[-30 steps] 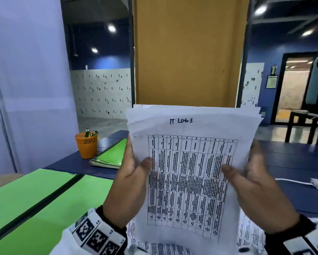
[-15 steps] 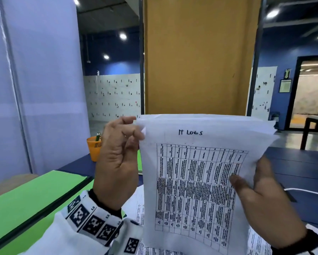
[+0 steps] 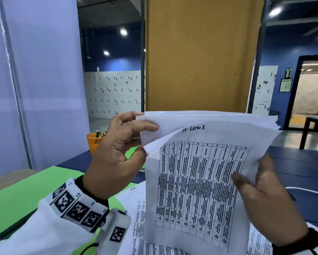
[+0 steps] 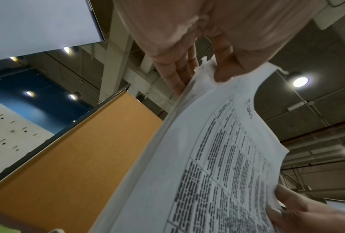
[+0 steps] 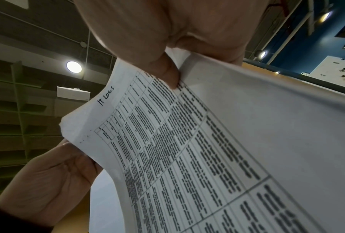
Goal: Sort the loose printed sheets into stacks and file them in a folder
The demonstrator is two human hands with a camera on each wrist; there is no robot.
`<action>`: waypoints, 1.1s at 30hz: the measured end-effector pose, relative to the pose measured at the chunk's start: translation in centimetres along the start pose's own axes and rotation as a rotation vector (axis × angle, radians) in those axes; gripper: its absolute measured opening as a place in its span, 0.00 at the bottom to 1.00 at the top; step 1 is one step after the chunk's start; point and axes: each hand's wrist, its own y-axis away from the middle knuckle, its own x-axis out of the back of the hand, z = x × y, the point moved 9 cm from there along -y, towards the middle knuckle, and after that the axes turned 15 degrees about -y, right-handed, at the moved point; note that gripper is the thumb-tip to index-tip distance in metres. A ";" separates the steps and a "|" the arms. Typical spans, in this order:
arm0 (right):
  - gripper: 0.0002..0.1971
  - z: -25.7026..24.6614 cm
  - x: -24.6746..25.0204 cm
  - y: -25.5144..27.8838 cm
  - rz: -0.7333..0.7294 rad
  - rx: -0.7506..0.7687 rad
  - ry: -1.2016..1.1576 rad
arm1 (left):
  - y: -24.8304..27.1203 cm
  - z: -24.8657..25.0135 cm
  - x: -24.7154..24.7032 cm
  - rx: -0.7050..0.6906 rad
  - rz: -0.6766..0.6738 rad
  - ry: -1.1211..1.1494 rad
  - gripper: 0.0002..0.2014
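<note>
I hold a stack of printed sheets (image 3: 209,116) upright over the table. Its front sheet (image 3: 200,181) carries a printed table and the handwritten heading "IT LOGS". My left hand (image 3: 145,138) is at the top left corner. Its thumb (image 4: 225,72) and fingers pinch there, and the front sheet's corner curls away from the sheet behind. My right hand (image 3: 250,168) grips the stack's right edge, thumb (image 5: 165,74) on the front and fingers behind. More printed sheets (image 3: 138,218) lie flat under the stack. Open green folders (image 3: 16,199) lie at the left.
An orange pen cup (image 3: 93,142) stands on the dark blue table (image 3: 301,162) behind my left hand. A white cable (image 3: 305,190) runs along the table at the right. An orange partition board (image 3: 200,52) rises just beyond the sheets.
My left hand rose from the stack's left edge to the top left corner and now peels the front sheet's corner off the stack. The right hand keeps its grip.
</note>
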 end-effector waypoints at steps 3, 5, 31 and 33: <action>0.27 -0.1 0.0 0.0 -0.002 0.016 -0.011 | 0.1 0.3 -0.3 -0.019 -0.061 0.008 0.22; 0.27 -0.1 0.0 0.0 0.002 0.022 -0.012 | 0.0 0.3 -0.4 -0.028 -0.099 -0.011 0.24; 0.22 0.0 -0.2 0.3 -0.009 0.022 -0.006 | -1.2 -0.5 1.4 0.124 0.094 0.058 0.04; 0.23 -0.2 -0.3 0.4 -0.013 0.044 -0.006 | -1.3 -1.3 0.9 0.234 0.059 0.157 0.09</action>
